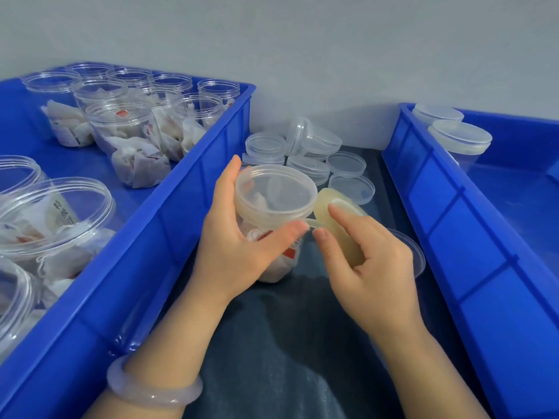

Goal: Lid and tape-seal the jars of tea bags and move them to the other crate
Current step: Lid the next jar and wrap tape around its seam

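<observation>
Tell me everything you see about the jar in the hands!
The jar is round clear plastic, about upright, with a cloudy lid on top. White tea bags with red marks fill it. The left hand grips its side above a dark mat. A tape strip from the roll held by the right hand meets the lid's rim.

A clear, lidded jar of tea bags (pixel 273 204) is held tilted at centre; a yellowish tape roll (pixel 323 207) is set touching at its 3 o'clock.
</observation>
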`<state>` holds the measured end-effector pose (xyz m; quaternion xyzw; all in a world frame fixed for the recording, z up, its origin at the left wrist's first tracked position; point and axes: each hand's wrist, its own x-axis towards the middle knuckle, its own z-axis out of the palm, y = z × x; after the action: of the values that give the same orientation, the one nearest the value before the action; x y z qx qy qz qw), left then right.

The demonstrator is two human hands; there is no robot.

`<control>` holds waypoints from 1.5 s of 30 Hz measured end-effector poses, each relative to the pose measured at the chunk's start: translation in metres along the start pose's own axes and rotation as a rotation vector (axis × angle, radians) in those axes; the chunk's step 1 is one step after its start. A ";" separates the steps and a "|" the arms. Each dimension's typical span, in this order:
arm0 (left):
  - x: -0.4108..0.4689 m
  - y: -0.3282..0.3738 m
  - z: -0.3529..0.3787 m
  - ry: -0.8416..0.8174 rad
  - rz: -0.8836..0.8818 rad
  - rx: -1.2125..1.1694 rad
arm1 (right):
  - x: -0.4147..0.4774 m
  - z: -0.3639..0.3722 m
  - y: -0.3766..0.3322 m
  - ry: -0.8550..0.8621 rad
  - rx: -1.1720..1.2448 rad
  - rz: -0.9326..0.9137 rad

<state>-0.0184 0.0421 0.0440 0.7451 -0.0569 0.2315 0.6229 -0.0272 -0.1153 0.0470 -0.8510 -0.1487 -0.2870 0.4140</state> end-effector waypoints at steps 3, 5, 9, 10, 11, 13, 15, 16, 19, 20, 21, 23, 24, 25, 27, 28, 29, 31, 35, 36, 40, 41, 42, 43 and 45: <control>0.001 -0.002 0.003 0.058 -0.051 0.020 | -0.003 0.002 -0.002 -0.078 0.029 -0.046; 0.003 -0.004 0.002 0.112 -0.055 0.056 | -0.003 0.001 -0.003 -0.122 0.035 -0.069; 0.005 -0.008 -0.001 0.178 -0.062 0.098 | -0.002 0.000 -0.003 -0.116 0.020 -0.062; 0.005 -0.008 -0.001 0.181 -0.063 0.102 | -0.002 0.000 -0.002 -0.094 0.017 -0.053; 0.005 -0.008 0.000 0.180 -0.062 0.100 | -0.001 -0.001 -0.001 -0.069 0.007 -0.047; 0.005 -0.007 0.000 0.152 -0.054 0.085 | 0.001 -0.002 0.000 -0.021 -0.010 -0.029; 0.005 -0.005 -0.002 0.081 -0.044 0.052 | 0.003 -0.004 0.000 0.029 -0.031 -0.007; 0.005 -0.004 -0.003 0.037 -0.036 0.028 | 0.005 -0.005 0.001 0.043 -0.036 0.003; 0.005 -0.001 -0.007 -0.068 -0.015 -0.037 | 0.006 -0.008 0.003 0.020 0.032 0.048; 0.006 -0.001 -0.009 -0.089 -0.012 -0.047 | 0.007 -0.009 0.004 -0.003 0.066 0.080; 0.006 -0.001 -0.010 -0.106 -0.009 -0.056 | 0.007 -0.009 0.005 -0.027 0.095 0.118; 0.006 -0.001 -0.012 -0.138 -0.008 -0.077 | 0.007 -0.010 0.006 -0.070 0.131 0.171; 0.005 -0.001 -0.013 -0.154 -0.012 -0.091 | 0.007 -0.010 0.007 -0.081 0.140 0.180; 0.004 -0.001 -0.012 -0.167 -0.020 -0.104 | 0.007 -0.009 0.007 -0.084 0.146 0.183; 0.003 -0.002 -0.010 -0.179 -0.017 -0.095 | 0.007 -0.009 0.009 -0.078 0.152 0.184; 0.003 -0.003 -0.009 -0.176 -0.010 -0.075 | 0.007 -0.009 0.009 -0.073 0.153 0.181; 0.003 -0.003 -0.009 -0.169 -0.009 -0.054 | 0.007 -0.009 0.009 -0.068 0.152 0.174; 0.004 -0.003 -0.009 -0.150 -0.022 -0.044 | 0.006 -0.008 0.007 -0.056 0.130 0.156; 0.005 -0.001 -0.011 -0.088 0.003 -0.027 | 0.003 -0.005 0.006 -0.020 0.075 0.095; 0.004 -0.001 -0.011 -0.083 0.009 -0.033 | 0.002 -0.004 0.005 -0.023 0.082 0.078; 0.003 -0.001 -0.006 -0.062 -0.042 -0.061 | -0.001 -0.002 0.002 -0.110 0.085 -0.006; 0.003 -0.001 -0.005 -0.034 -0.054 -0.042 | -0.002 -0.001 0.001 -0.123 0.082 -0.029; 0.003 -0.001 -0.004 0.003 -0.056 -0.007 | -0.002 -0.001 0.001 -0.133 0.083 -0.045; 0.003 -0.001 -0.002 0.040 -0.051 0.025 | -0.002 -0.001 0.001 -0.144 0.085 -0.055; 0.003 0.000 -0.001 0.093 -0.053 0.045 | -0.002 0.001 0.000 -0.150 0.079 -0.064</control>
<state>-0.0160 0.0440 0.0450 0.7485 -0.0031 0.2505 0.6140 -0.0285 -0.1148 0.0454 -0.8478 -0.2174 -0.2295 0.4258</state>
